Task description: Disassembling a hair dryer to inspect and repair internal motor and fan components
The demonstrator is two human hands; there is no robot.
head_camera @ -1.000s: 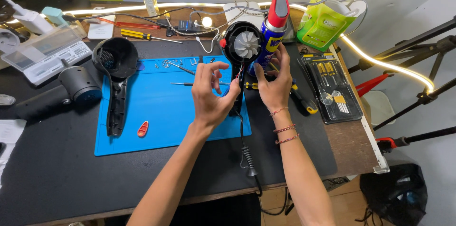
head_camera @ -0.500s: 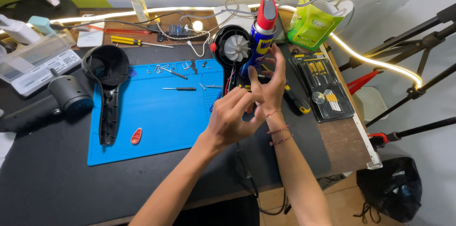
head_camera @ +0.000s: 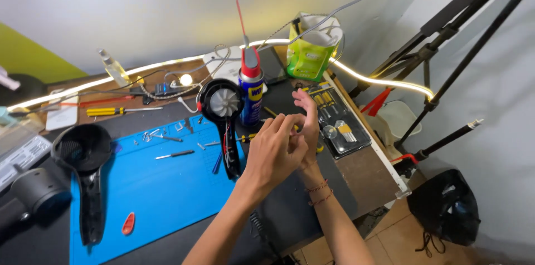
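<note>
My left hand (head_camera: 273,153) and my right hand (head_camera: 307,123) are raised together above the dark desk, right of the blue mat (head_camera: 161,192). The left hand's fingertips press against the right hand's palm and fingers. The right hand's fingers point up and stand apart. Whether something small sits between the hands is hidden. Just left of them stands a black hair dryer core (head_camera: 223,103) with a white fan wheel, its handle lying on the mat's edge. A blue and yellow spray can (head_camera: 251,98) with a red cap and straw stands behind the hands.
A black dryer shell (head_camera: 83,159), a small screwdriver (head_camera: 175,154), loose screws and a red pick (head_camera: 129,223) lie on the mat. A bit case (head_camera: 340,125) lies right of the hands, a green bag (head_camera: 309,53) behind. Tripod legs (head_camera: 446,98) and a black bag (head_camera: 446,203) are right of the desk.
My hands went from apart with spread fingers to pressed together. They shifted right, off the mat and in front of the spray can. The view has swung right too.
</note>
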